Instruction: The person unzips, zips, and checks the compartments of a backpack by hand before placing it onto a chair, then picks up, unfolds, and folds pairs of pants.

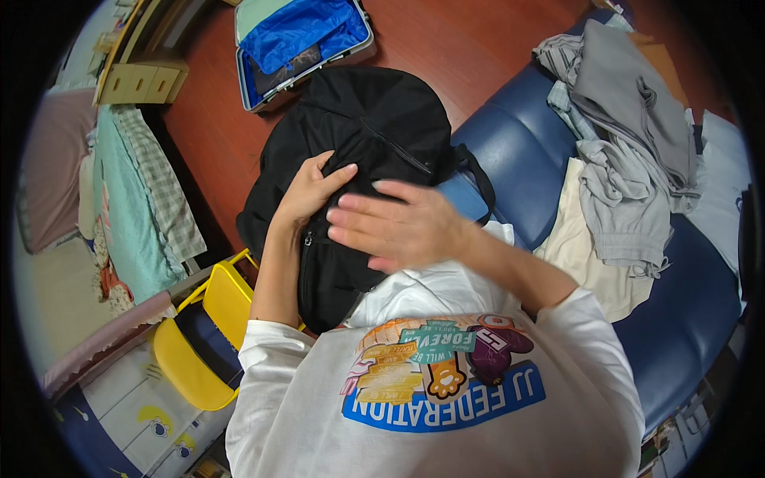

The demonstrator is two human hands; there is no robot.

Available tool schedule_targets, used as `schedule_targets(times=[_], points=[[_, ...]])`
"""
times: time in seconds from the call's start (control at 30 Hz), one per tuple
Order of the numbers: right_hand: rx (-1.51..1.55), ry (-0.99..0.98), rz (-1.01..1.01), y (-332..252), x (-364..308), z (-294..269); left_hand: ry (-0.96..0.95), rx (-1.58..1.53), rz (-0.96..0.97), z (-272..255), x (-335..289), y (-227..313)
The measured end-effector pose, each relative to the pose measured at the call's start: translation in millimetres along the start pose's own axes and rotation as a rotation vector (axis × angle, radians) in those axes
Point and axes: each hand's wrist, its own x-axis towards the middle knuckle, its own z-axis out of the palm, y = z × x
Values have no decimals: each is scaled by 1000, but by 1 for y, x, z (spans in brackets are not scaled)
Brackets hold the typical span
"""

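Note:
A large black backpack (374,111) leans in front of me, with zippers on its face and a strap at its right side. At its near left part, my left hand (307,191) grips a fold of the fabric, thumb on top and the other fingers partly hidden. My right hand (402,225) is flat over the backpack's middle, fingers stretched out and slightly blurred. Whether its palm touches the fabric, I cannot tell. White cloth (434,293) lies under my right forearm, between the backpack and my shirt.
An open suitcase (307,48) with blue lining rests on the red-brown floor (207,119). Grey and cream clothes (629,183) are piled on the dark blue sofa (510,127) at right. A yellow folding chair (187,358) stands left, near a bed with a teal cloth (131,207).

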Motion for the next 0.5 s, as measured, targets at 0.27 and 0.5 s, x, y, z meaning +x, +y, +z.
schedule_targets(times=[0.27, 0.5], points=[[-457, 109, 526, 116, -38, -24, -67, -345, -2, -10, 8, -24], [17, -316, 248, 74, -25, 21, -94, -413, 7, -7, 12, -26]])
